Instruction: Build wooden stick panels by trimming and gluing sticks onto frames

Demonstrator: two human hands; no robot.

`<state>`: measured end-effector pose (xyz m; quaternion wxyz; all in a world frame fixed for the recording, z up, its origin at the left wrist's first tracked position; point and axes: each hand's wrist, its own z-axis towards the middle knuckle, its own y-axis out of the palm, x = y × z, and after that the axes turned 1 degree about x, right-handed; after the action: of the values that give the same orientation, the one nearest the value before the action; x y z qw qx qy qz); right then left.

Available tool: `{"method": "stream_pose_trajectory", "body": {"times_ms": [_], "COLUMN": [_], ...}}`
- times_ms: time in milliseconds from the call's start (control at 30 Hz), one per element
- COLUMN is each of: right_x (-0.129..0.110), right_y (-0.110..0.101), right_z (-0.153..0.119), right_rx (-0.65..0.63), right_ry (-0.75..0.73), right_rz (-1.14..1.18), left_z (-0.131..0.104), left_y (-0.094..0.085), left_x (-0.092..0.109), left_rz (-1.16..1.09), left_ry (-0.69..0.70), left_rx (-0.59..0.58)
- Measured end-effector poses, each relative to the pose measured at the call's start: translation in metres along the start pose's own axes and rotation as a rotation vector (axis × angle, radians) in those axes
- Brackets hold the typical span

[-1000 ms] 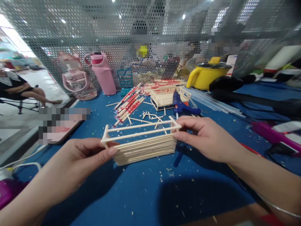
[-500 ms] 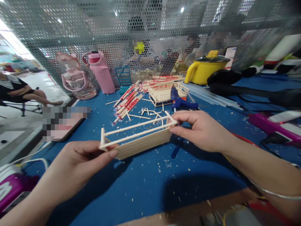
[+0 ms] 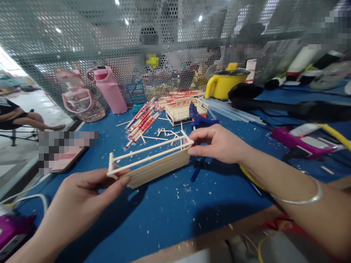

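Note:
Between my two hands is a small wooden stick frame (image 3: pixel 160 164), with a flat slatted side facing me and two long rails along its top. My left hand (image 3: pixel 85 197) pinches its near left corner between thumb and fingers. At the far right corner, my right hand (image 3: pixel 219 144) grips the frame the same way. The frame is tilted and held above the blue table. Just behind my right hand stands a blue glue gun (image 3: pixel 196 117), and beyond it a similar stick-built piece (image 3: pixel 178 113) rests on the table.
Packs of wooden sticks in red-marked wrappers (image 3: pixel 144 124) and loose cut sticks lie behind the frame. Pink bottles (image 3: pixel 111 91), a yellow pot (image 3: pixel 229 86) and clear glue sticks (image 3: pixel 236 111) stand or lie farther back. Purple power strips (image 3: pixel 298 142) flank the table. A seated person is at far left.
The view has turned slightly right, so everything sits farther left in the picture. Both hands keep the same hold on the stick frame.

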<state>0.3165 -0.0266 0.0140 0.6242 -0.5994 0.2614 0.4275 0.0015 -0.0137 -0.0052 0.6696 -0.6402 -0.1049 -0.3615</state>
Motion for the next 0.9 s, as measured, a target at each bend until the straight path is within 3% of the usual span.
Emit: {"method": "stream_pose_trajectory", "body": {"times_ms": [267,333,400,467,533,700,800,900], "right_x": [0.004,0.005,0.005,0.005,0.007,0.026,0.043,0.055], "right_y": [-0.002,-0.005,-0.011,-0.022,-0.037,-0.066,-0.071,-0.070], "right_z": [-0.002,0.000,0.003,0.007,0.009,0.009,0.008,0.012], "right_rx": [-0.067,0.004,0.163,0.318,0.355,0.173,0.068,0.095], "right_ry": [-0.067,-0.090,-0.084,-0.034,0.046,0.179,0.172,0.128], "right_rz": [0.039,0.100,0.118,-0.002,-0.262,-0.891,-1.018,-1.037], "left_z": [0.000,0.000,0.000,0.001,0.001,-0.001,-0.001,0.001], "left_y": [0.000,-0.002,-0.003,-0.003,-0.001,0.010,0.013,0.015], "left_x": [0.002,0.004,0.007,0.009,0.010,0.007,0.002,-0.002], "left_rz": [-0.023,-0.013,0.003,0.006,-0.011,-0.109,-0.151,-0.179], "left_ry": [-0.008,-0.011,-0.007,-0.003,-0.002,-0.031,-0.035,-0.023], "left_rx": [-0.021,-0.025,-0.019,-0.012,-0.026,-0.015,-0.051,-0.124]}}
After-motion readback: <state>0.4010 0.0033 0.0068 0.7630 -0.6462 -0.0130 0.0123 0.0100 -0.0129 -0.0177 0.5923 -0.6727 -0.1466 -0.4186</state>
